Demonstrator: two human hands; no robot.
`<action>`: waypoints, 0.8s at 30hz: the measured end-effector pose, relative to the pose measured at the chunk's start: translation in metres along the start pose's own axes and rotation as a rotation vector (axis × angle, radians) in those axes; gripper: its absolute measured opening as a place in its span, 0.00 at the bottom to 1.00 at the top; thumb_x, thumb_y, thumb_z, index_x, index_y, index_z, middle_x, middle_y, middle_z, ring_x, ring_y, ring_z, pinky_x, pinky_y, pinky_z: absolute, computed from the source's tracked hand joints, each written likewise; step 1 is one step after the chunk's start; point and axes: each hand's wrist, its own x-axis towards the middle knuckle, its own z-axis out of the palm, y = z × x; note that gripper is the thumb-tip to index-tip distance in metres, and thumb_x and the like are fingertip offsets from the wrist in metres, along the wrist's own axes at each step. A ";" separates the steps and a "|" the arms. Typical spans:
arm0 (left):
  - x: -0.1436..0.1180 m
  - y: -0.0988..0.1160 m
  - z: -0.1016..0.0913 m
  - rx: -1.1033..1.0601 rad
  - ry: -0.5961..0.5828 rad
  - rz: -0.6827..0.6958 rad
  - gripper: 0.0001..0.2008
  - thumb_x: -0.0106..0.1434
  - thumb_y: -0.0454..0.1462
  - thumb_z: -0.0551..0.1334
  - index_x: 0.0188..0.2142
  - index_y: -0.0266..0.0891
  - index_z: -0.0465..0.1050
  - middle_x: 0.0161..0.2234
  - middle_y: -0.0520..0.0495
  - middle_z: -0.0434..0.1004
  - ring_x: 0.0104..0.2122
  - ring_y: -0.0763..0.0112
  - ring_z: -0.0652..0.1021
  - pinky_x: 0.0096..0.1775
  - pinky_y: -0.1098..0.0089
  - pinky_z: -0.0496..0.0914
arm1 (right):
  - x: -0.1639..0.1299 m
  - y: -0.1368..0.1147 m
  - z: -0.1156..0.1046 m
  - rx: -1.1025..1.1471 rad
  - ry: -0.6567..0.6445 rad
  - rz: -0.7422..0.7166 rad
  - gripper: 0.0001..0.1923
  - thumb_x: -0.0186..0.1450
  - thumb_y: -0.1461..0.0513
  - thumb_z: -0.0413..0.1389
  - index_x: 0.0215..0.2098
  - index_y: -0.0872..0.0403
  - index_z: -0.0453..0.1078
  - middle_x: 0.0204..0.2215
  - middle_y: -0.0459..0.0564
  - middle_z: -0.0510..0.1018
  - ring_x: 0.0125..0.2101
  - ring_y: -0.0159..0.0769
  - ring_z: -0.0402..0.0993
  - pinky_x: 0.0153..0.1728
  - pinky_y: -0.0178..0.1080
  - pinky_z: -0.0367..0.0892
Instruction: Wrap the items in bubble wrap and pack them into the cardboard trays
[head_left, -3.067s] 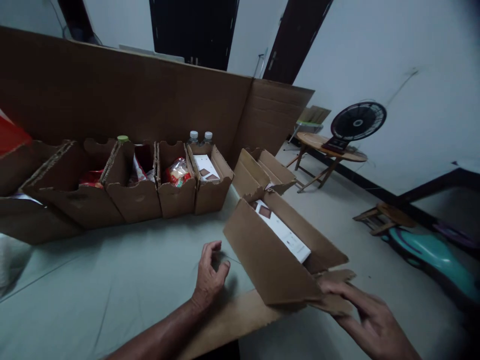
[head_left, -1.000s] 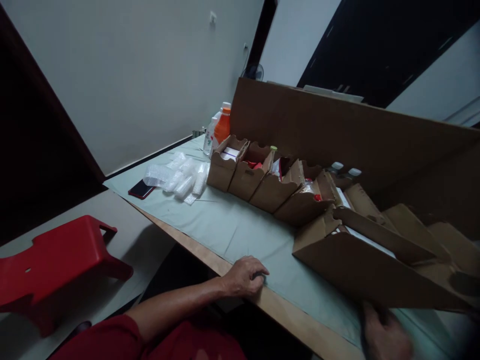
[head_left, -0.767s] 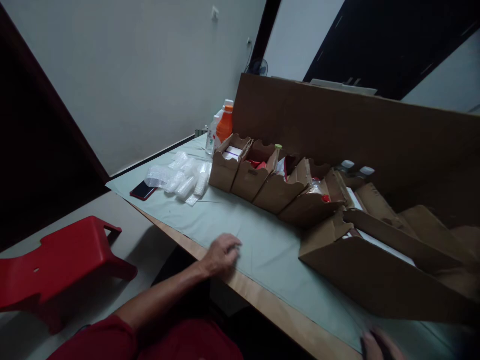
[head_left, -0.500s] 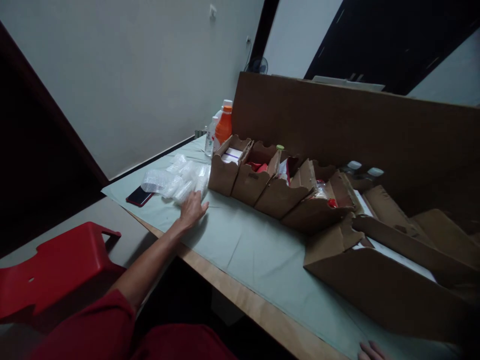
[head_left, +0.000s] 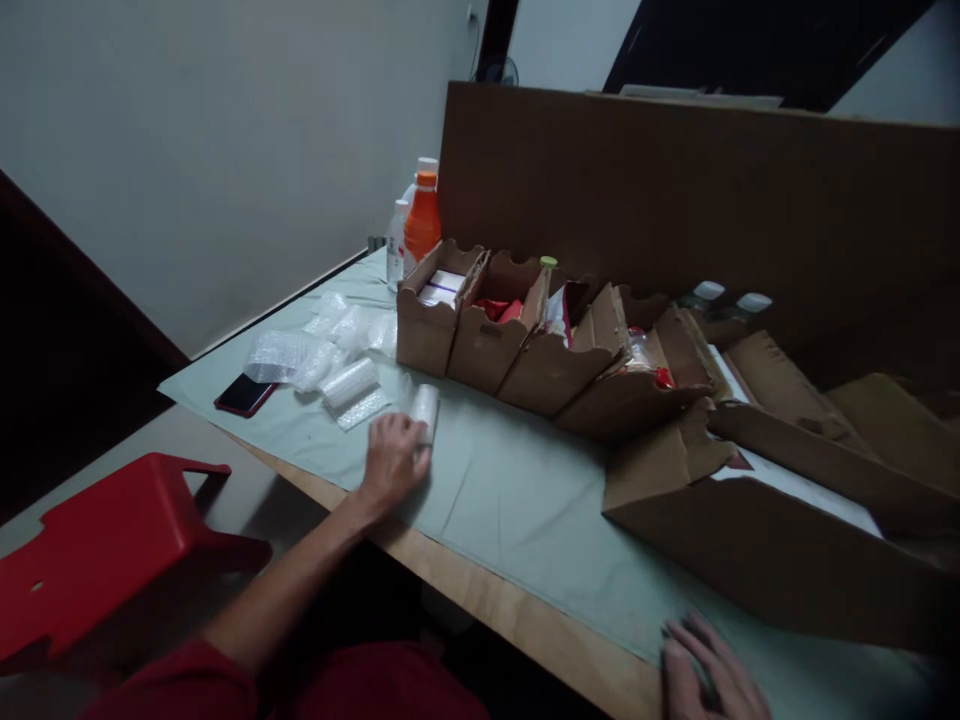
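Left hand [head_left: 394, 462]: palm down on the pale green table cloth [head_left: 517, 490], fingers curled around the near end of a bubble-wrap roll [head_left: 424, 408]. The roll is a short cylinder of clear, pebbled film; its far end sticks out past the fingertips, pointing away from the person.

Just left of that hand: a loose heap of more bubble-wrap pieces [head_left: 322, 355], some rolled into tubes, one lying as a flat sheet, all glossy and crinkled. Beyond the heap, a dark flat phone [head_left: 244, 394] with a reddish edge lies near the cloth's corner.

Ahead of the left hand: a row of small open cardboard bins [head_left: 517, 335], plain brown corrugated board with scalloped notches cut in their rims. They hold white cartons and red packets. At the row's far left end stands an orange bottle [head_left: 421, 220], beside clear ones with white caps.

Right hand [head_left: 709, 675]: flat on the cloth at the near table edge, fingers spread, holding nothing. Just beyond it sits a large open cardboard box [head_left: 757, 545], long and rectangular, flaps up, with a white flat carton inside.

A tall cardboard sheet [head_left: 675, 190] stands upright behind everything. Left of the left forearm, below table height: a red moulded plastic stool [head_left: 105, 545].
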 end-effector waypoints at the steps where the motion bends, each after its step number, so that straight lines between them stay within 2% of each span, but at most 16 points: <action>1: -0.014 0.009 0.006 -0.093 -0.022 0.133 0.15 0.62 0.38 0.63 0.48 0.39 0.75 0.49 0.39 0.75 0.50 0.53 0.73 0.53 0.56 0.66 | 0.003 -0.017 0.004 0.033 -0.022 -0.013 0.21 0.68 0.47 0.51 0.38 0.53 0.78 0.48 0.59 0.81 0.46 0.52 0.79 0.49 0.52 0.72; 4: -0.051 0.033 0.017 -0.352 -0.150 0.504 0.15 0.62 0.39 0.64 0.49 0.39 0.74 0.50 0.40 0.76 0.50 0.57 0.74 0.54 0.59 0.67 | 0.019 -0.071 0.016 0.150 -0.125 -0.093 0.18 0.71 0.51 0.51 0.42 0.53 0.78 0.51 0.58 0.80 0.49 0.49 0.77 0.52 0.51 0.70; 6: -0.066 0.045 0.019 -0.446 -0.218 0.624 0.13 0.63 0.39 0.64 0.47 0.39 0.75 0.47 0.42 0.77 0.49 0.59 0.74 0.54 0.59 0.66 | 0.033 -0.104 0.027 0.233 -0.197 -0.160 0.14 0.72 0.55 0.52 0.44 0.53 0.77 0.53 0.57 0.79 0.51 0.47 0.75 0.53 0.50 0.70; 8: -0.074 0.051 0.019 -0.499 -0.241 0.655 0.12 0.63 0.37 0.63 0.46 0.39 0.75 0.46 0.43 0.78 0.47 0.61 0.75 0.53 0.60 0.67 | 0.047 -0.133 0.040 0.305 -0.264 -0.240 0.13 0.72 0.58 0.51 0.45 0.51 0.77 0.53 0.56 0.78 0.53 0.46 0.74 0.53 0.50 0.70; 11: -0.078 0.051 0.018 -0.520 -0.235 0.617 0.09 0.63 0.36 0.62 0.43 0.38 0.75 0.43 0.42 0.78 0.45 0.61 0.75 0.50 0.61 0.69 | 0.065 -0.167 0.062 0.381 -0.355 -0.355 0.13 0.73 0.60 0.50 0.47 0.49 0.77 0.54 0.54 0.79 0.55 0.46 0.73 0.54 0.51 0.69; 16: -0.078 0.039 0.021 -0.519 -0.148 0.545 0.07 0.62 0.35 0.62 0.39 0.37 0.76 0.41 0.40 0.79 0.45 0.58 0.75 0.49 0.59 0.71 | 0.087 -0.215 0.104 0.353 -0.492 -0.524 0.18 0.70 0.63 0.52 0.55 0.47 0.75 0.61 0.53 0.73 0.61 0.48 0.67 0.57 0.52 0.66; 18: -0.078 0.038 0.022 -0.537 -0.134 0.528 0.06 0.61 0.34 0.63 0.39 0.37 0.77 0.41 0.40 0.79 0.46 0.57 0.76 0.51 0.58 0.70 | 0.095 -0.227 0.122 0.291 -0.529 -0.564 0.18 0.69 0.63 0.55 0.56 0.47 0.75 0.65 0.55 0.67 0.64 0.51 0.62 0.58 0.55 0.63; 20: -0.077 0.039 0.022 -0.565 -0.146 0.519 0.06 0.62 0.34 0.62 0.39 0.37 0.77 0.41 0.41 0.80 0.46 0.58 0.76 0.52 0.58 0.70 | 0.105 -0.228 0.138 0.230 -0.558 -0.556 0.16 0.68 0.61 0.57 0.53 0.48 0.77 0.67 0.57 0.64 0.66 0.54 0.58 0.59 0.57 0.61; 24: -0.078 0.039 0.025 -0.690 -0.112 0.503 0.09 0.62 0.33 0.61 0.42 0.38 0.77 0.40 0.42 0.80 0.45 0.61 0.78 0.50 0.60 0.71 | 0.117 -0.201 0.160 0.163 -0.553 -0.408 0.20 0.71 0.58 0.53 0.58 0.54 0.73 0.65 0.63 0.65 0.63 0.54 0.62 0.58 0.56 0.62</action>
